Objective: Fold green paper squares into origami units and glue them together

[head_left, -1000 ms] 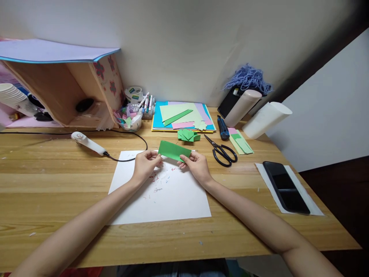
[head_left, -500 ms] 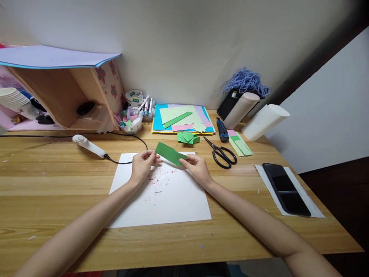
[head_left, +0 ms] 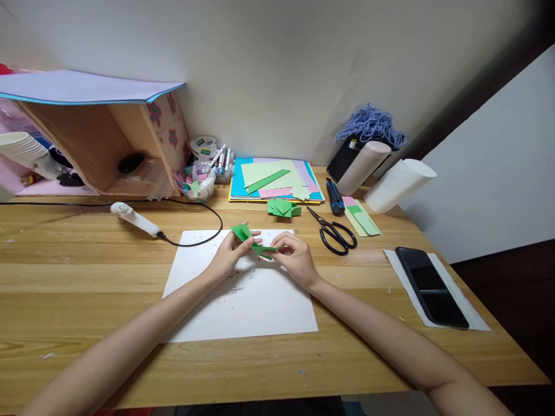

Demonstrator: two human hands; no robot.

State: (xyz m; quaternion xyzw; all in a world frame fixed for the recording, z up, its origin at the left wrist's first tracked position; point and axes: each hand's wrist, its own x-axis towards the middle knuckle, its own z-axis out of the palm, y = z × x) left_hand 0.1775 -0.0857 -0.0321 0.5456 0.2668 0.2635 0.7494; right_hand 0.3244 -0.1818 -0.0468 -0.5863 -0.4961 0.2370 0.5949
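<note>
Above a white sheet (head_left: 260, 306) marked with coloured specks, both hands hold one green paper strip (head_left: 241, 232). My left hand (head_left: 231, 252) pinches its middle and left part between thumb and fingers. At the strip's right end, the fingertips of my right hand (head_left: 296, 258) are closed on it. The strip is bent or twisted, and part of it hides behind the left fingers. Just beyond the hands lie several folded green paper pieces (head_left: 282, 208). Black-handled scissors (head_left: 333, 232) rest to the right of them.
A white glue gun (head_left: 135, 219) with a black cord lies left. Coloured paper sheets (head_left: 243, 188) are stacked at the back, beside a tub of scraps (head_left: 199, 185). A blue cutter (head_left: 335, 196), small paper pieces (head_left: 363, 219), a white roll (head_left: 399, 184) and a phone (head_left: 431, 289) stand or lie right.
The green strip, held out nearly flat before, is now bent between my hands. My left hand has moved right along it, and the hands are closer together.
</note>
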